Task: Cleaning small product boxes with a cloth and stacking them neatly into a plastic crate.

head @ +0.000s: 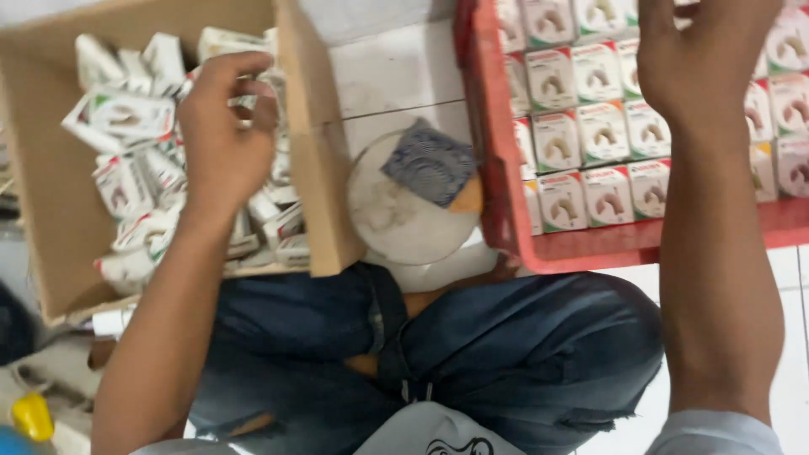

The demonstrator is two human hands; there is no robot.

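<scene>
My left hand (223,135) reaches into a brown cardboard box (316,160) at the left, which is full of jumbled small white cartons (126,118); its fingers curl around one small carton. My right hand (704,59) reaches over a red plastic crate (497,168) at the right. The crate holds neat rows of small white cartons (598,131) with red and green labels. The right hand's fingers lie on the far rows and are partly cut off by the frame's top edge; whether they grip a carton is hidden.
Between the box and the crate stands a round white container (404,219) with a folded dark patterned cloth (430,164) on it. My crossed legs in blue jeans (472,354) are below. White floor tiles (396,72) lie beyond; a yellow object (32,415) is at lower left.
</scene>
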